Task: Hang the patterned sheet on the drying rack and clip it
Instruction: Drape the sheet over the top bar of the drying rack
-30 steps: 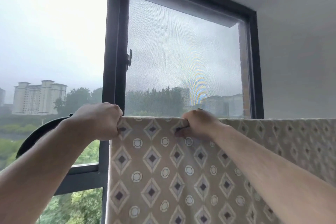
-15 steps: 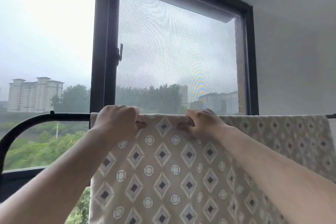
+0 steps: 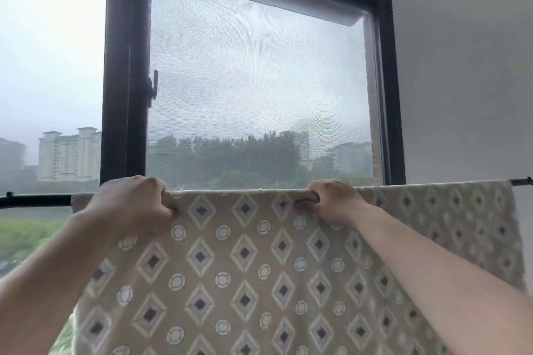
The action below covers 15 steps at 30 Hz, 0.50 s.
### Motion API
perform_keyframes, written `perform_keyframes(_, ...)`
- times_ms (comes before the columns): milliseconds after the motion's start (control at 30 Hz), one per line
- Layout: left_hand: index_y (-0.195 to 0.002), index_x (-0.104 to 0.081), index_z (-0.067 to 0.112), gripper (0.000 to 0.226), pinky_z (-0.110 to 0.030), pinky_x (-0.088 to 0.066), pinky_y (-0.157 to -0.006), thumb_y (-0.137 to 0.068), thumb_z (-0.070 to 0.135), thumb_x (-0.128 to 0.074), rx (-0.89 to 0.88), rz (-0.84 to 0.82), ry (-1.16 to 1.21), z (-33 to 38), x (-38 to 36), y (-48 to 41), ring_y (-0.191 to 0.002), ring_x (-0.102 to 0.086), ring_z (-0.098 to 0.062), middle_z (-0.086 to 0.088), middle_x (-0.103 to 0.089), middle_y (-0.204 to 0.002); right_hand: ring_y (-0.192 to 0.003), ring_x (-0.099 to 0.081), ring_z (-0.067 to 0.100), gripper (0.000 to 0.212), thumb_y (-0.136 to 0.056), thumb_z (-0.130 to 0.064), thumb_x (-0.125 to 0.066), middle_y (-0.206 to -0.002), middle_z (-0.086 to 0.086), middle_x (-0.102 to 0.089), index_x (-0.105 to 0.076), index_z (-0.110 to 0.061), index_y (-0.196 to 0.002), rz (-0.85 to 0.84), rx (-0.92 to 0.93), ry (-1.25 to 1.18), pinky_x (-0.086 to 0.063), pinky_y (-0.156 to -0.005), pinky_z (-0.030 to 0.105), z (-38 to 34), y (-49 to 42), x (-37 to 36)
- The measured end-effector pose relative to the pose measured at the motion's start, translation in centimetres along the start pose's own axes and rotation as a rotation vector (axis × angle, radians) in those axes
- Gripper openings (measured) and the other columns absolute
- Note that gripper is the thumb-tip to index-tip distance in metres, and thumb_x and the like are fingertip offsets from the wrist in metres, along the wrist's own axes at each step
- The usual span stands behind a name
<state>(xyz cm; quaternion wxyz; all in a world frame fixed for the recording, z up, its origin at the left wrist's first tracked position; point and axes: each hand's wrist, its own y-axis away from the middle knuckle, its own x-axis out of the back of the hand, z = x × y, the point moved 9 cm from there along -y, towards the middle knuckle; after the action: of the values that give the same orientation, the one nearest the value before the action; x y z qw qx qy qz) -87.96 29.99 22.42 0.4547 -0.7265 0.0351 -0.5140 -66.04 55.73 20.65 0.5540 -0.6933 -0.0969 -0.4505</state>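
A beige patterned sheet [image 3: 245, 268] with diamonds and circles hangs over the black bar of the drying rack [image 3: 34, 200], draped down toward me. My left hand [image 3: 135, 204] grips the sheet's top fold near its left edge. My right hand [image 3: 328, 200] grips the top fold further right, fingers curled over the bar. The bar shows bare at the far left and again at its right end [image 3: 520, 181]. No clip is in view.
A black-framed window [image 3: 124, 80] with a mesh screen [image 3: 253, 80] stands right behind the rack. A white wall [image 3: 461, 80] fills the right side. Buildings and trees lie outside.
My hands have moved apart along the bar, spreading the sheet. The view has shifted left, so the rack's bare left bar and the sheet's right edge now show.
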Motion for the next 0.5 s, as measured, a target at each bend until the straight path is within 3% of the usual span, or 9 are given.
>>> perform_keyframes(100,-0.077,-0.054,0.028,0.026,-0.026,-0.037,-0.058,-0.078,0.054,-0.055,-0.138,-0.076,0.080,7.1,-0.9,-0.7,-0.070,-0.054,-0.005,0.012,-0.060,-0.078,-0.094,-0.058,0.025,0.049,-0.084,-0.065,-0.055,-0.086,-0.001,-0.058,-0.038,-0.023,-0.067,0.007,0.043,-0.012,-0.032,-0.072,0.034,-0.2,-0.2,-0.3)
perform_keyframes(200,-0.089,-0.056,0.031,0.020,-0.028,-0.038,-0.068,-0.087,0.050,-0.053,-0.271,-0.049,0.215,15.0,-1.4,-1.4,-0.084,-0.056,-0.011,0.012,-0.058,-0.089,-0.102,-0.058,0.027,0.031,-0.089,-0.052,-0.056,-0.104,0.006,-0.066,-0.044,-0.025,-0.077,0.021,0.125,-0.043,-0.034,-0.078,0.034,-0.6,-0.2,-0.4)
perform_keyframes(300,-0.077,-0.051,0.029,0.023,-0.029,-0.038,-0.070,-0.091,0.048,-0.052,-0.223,-0.017,0.227,18.1,-1.6,-2.0,-0.081,-0.056,-0.015,0.008,-0.059,-0.085,-0.098,-0.056,0.025,0.013,-0.090,-0.035,-0.055,-0.101,0.005,-0.064,-0.049,-0.024,-0.085,0.042,0.204,-0.172,-0.033,-0.078,0.029,-0.2,0.8,0.4)
perform_keyframes(367,-0.072,-0.048,0.028,0.031,-0.030,-0.037,-0.069,-0.090,0.053,-0.051,-0.164,0.043,0.178,18.4,-1.4,-1.9,-0.081,-0.057,-0.018,0.006,-0.061,-0.084,-0.093,-0.057,0.026,0.017,-0.090,-0.034,-0.054,-0.093,0.004,-0.063,-0.044,-0.026,-0.079,0.077,0.209,-0.192,-0.030,-0.075,0.028,2.2,1.6,1.2)
perform_keyframes(500,-0.068,-0.049,0.024,0.046,-0.029,-0.035,-0.064,-0.079,0.069,-0.051,-0.068,0.175,0.094,18.6,-0.7,-1.2,-0.071,-0.052,-0.017,0.008,-0.059,-0.075,-0.092,-0.059,0.026,0.040,-0.090,-0.055,-0.054,-0.086,0.001,-0.064,-0.039,-0.024,-0.068,0.096,0.116,-0.086,-0.033,-0.077,0.034,9.5,2.8,2.0)
